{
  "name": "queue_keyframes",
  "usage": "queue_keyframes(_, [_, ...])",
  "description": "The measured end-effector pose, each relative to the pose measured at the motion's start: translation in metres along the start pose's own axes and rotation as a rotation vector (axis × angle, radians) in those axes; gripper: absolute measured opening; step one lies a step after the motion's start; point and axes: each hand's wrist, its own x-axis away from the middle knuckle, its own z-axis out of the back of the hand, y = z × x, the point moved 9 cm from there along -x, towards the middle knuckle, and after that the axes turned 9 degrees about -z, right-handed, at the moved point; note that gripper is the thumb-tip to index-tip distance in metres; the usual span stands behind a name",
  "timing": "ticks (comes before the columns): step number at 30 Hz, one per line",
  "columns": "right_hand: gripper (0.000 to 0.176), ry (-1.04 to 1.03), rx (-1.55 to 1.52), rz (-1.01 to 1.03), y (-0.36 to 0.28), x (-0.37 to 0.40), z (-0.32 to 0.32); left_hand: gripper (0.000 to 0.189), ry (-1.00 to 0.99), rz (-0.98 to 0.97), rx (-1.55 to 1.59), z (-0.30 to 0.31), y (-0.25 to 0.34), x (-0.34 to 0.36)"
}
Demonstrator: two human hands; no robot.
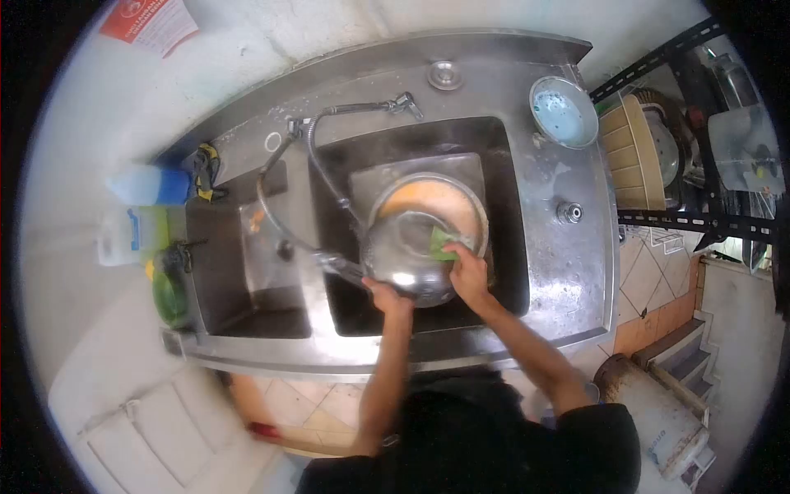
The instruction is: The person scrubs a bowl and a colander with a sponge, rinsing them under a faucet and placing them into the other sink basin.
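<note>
My left hand is closed on the near rim of a shiny metal bowl, tilted over the right-hand sink basin. Pinched in my right hand is a green scouring pad, which lies against the bowl's right side. Behind and partly under the bowl sits a round metal basin with an orange-tinted inside. The bowl hides its near part. A spray hose nozzle rests on the divider, just left of the bowl.
A faucet arches from the sink's back ledge. At the back right stands a metal bowl of bluish soapy water. Bottles of blue liquid and yellow-green liquid are at the left. A loaded dark rack flanks the right side.
</note>
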Motion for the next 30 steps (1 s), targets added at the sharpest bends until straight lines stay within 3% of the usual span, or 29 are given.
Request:
queue_keyframes(3, [0.040,-0.038,0.025,-0.170,0.030,-0.023,0.008,0.070,0.067,-0.032,-0.194,-0.016,0.017,0.035])
queue_keyframes(5, [0.038,0.028,-0.068,-0.152,0.021,-0.014,0.016,0.060,0.079,-0.072,-0.195,-0.018,0.014,0.023])
queue_keyframes(7, [0.034,0.132,-0.258,-0.153,0.004,0.012,0.022,0.062,-0.295,-0.166,-0.149,-0.039,0.016,0.011])
queue_keyframes(8, [0.032,0.136,-0.249,-0.083,-0.016,0.024,0.025,0.062,-0.282,-0.166,-0.135,-0.046,0.010,0.018])
queue_keyframes(9, [0.032,0.117,-0.239,-0.073,-0.033,0.028,0.022,0.048,-0.220,-0.437,-0.213,-0.059,0.024,0.035])
queue_keyframes(10, [0.034,0.066,-0.267,0.071,-0.063,0.033,0.015,0.036,-0.150,-0.706,-0.290,-0.065,0.040,0.051])
queue_keyframes(11, [0.035,0.012,-0.297,0.219,-0.083,0.036,0.012,0.036,-0.133,-0.705,-0.268,-0.062,0.040,0.050])
queue_keyframes(13, [0.035,-0.047,-0.217,0.431,-0.101,-0.003,0.011,0.042,-0.560,-0.718,-0.623,-0.082,0.023,0.049])
queue_keyframes(14, [0.034,-0.060,-0.184,0.346,-0.100,-0.034,0.009,0.039,-0.558,-0.796,-0.706,-0.086,0.028,0.049])
queue_keyframes(16, [0.033,-0.088,-0.151,0.276,-0.098,-0.078,0.008,0.039,-0.631,-0.789,-0.832,-0.095,0.039,0.060])
queue_keyframes(18, [0.034,-0.319,-0.188,0.005,-0.077,-0.110,-0.011,0.039,-0.713,-0.779,-0.950,-0.113,0.050,0.071])
queue_keyframes(19, [0.034,-0.334,-0.175,0.022,-0.088,-0.107,-0.015,0.036,-0.702,-0.786,-0.986,-0.120,0.056,0.073])
queue_keyframes(21, [0.035,-0.251,-0.117,0.327,-0.125,-0.069,-0.009,0.034,-0.678,-0.767,-1.007,-0.124,0.063,0.081])
queue_keyframes(22, [0.037,-0.290,-0.133,0.440,-0.141,-0.051,-0.011,0.032,-0.694,-0.687,-0.863,-0.128,0.069,0.085])
queue_keyframes(23, [0.037,-0.303,-0.126,0.444,-0.138,-0.043,-0.014,0.030,-0.709,-0.611,-0.724,-0.130,0.072,0.084])
queue_keyframes(24, [0.037,-0.217,-0.127,0.461,-0.132,-0.034,-0.009,0.028,-0.668,-0.402,-0.568,-0.122,0.056,0.068])
queue_keyframes(27, [0.040,-0.119,-0.104,0.466,-0.119,-0.004,0.005,0.030,-0.518,-0.255,-0.342,-0.104,0.043,0.039])
queue_keyframes(30, [0.047,-0.019,-0.069,0.326,-0.087,0.019,0.025,0.032,-0.452,-0.208,-0.378,-0.097,0.045,0.047])
